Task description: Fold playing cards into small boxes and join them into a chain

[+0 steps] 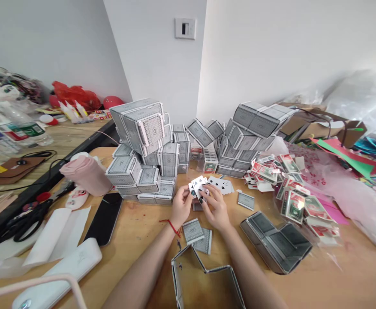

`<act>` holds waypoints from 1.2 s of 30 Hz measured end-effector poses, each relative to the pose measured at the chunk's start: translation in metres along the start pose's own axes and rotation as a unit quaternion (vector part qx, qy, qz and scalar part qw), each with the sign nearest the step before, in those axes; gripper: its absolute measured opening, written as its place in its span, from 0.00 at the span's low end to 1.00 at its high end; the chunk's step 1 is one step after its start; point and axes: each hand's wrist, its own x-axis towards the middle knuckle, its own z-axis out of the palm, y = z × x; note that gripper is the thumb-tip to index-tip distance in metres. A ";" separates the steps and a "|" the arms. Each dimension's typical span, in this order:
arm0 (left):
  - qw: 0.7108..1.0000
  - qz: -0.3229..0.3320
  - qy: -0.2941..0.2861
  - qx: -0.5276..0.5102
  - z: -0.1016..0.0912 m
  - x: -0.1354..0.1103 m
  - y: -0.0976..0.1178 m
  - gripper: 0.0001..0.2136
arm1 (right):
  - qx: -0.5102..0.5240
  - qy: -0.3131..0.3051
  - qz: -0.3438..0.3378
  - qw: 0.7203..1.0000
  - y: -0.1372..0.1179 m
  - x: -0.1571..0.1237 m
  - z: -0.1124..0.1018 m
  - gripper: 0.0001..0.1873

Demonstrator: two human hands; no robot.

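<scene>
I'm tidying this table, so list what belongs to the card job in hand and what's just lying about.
In the job: fan of cards held by left hand and right hand; loose cards; small decks by the wrists; grey box stacks; red-and-green packs.
Lying about: scissors; phone; pink roll; water bottle; coloured paper.

Black phone [105,219] and a pink roll [86,174] lie on the worktop's [136,231] left side, scissors [27,219] just beyond them. Water bottles [23,128] sit further left, and coloured paper [351,159] is heaped far right.
</scene>
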 end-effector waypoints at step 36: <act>0.995 -0.087 0.040 -0.022 0.003 0.005 -0.009 0.09 | 0.356 0.019 0.354 0.865 0.023 -0.002 0.002 0.14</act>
